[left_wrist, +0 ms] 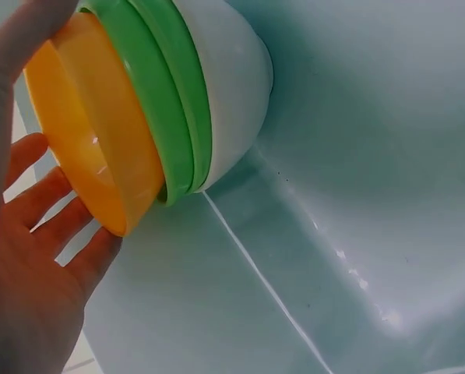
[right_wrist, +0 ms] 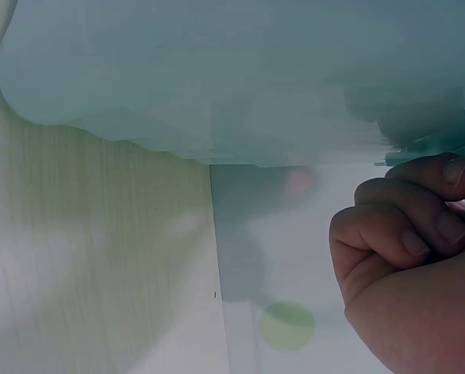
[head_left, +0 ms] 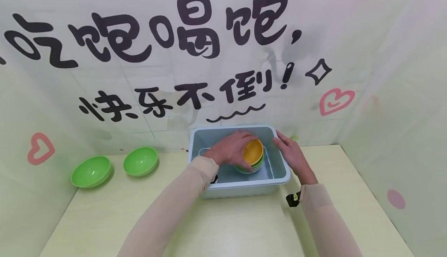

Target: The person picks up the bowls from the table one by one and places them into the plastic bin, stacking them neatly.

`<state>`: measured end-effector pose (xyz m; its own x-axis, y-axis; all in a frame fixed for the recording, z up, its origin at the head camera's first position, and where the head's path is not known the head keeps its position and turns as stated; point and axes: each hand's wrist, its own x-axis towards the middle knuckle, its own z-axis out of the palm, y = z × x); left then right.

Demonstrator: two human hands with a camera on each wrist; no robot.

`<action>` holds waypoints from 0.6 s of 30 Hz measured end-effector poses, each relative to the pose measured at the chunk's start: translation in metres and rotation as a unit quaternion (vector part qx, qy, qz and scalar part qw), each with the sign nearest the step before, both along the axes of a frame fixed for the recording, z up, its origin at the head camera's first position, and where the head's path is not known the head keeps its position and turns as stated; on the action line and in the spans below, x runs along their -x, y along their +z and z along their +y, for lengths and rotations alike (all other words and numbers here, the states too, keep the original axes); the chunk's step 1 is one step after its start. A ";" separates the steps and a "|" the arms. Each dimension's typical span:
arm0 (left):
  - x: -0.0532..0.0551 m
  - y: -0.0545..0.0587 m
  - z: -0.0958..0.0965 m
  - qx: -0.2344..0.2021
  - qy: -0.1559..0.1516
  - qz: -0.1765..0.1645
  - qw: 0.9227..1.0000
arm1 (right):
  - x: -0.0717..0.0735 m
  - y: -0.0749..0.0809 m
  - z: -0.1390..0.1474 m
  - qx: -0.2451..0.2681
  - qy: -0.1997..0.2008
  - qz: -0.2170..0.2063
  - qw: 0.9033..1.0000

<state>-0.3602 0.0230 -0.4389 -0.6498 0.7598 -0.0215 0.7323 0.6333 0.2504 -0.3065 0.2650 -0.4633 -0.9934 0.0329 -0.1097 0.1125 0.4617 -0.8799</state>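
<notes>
A stack of bowls stands inside a light blue plastic bin (head_left: 241,191): an orange bowl (head_left: 253,152) on top, two green bowls (left_wrist: 166,101) beneath it, and a white bowl (left_wrist: 236,93) at the bottom. Reaching into the bin, my left hand (head_left: 230,148) spans the orange bowl, thumb on one side of its rim and fingertips on the other. The orange bowl is still nested in the stack. At the bin's right side, my right hand (head_left: 293,156) grips the rim; its curled fingers (right_wrist: 380,241) show in the right wrist view.
On the left of the pale wooden table (head_left: 230,226) sit two separate green bowls, one nearer the corner (head_left: 91,171) and one closer to the bin (head_left: 141,161). A printed wall covering (head_left: 167,74) rises right behind the bin, with side panels left and right.
</notes>
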 end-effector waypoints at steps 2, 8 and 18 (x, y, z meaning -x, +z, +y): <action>0.000 0.000 0.000 0.005 0.000 -0.008 1.000 | 0.000 0.001 0.000 0.000 0.002 -0.002 1.000; -0.002 0.000 0.000 0.011 0.002 -0.045 0.999 | 0.001 0.002 -0.001 0.003 0.001 -0.006 1.000; 0.000 -0.002 0.000 0.012 -0.003 -0.060 0.998 | 0.001 0.001 0.000 -0.002 0.001 -0.012 1.000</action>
<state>-0.3603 0.0234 -0.4411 -0.6369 0.7621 -0.1166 0.7017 0.6356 0.3218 -0.3076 0.2647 -0.4626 -0.9905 0.0322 -0.1340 0.1336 0.4653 -0.8750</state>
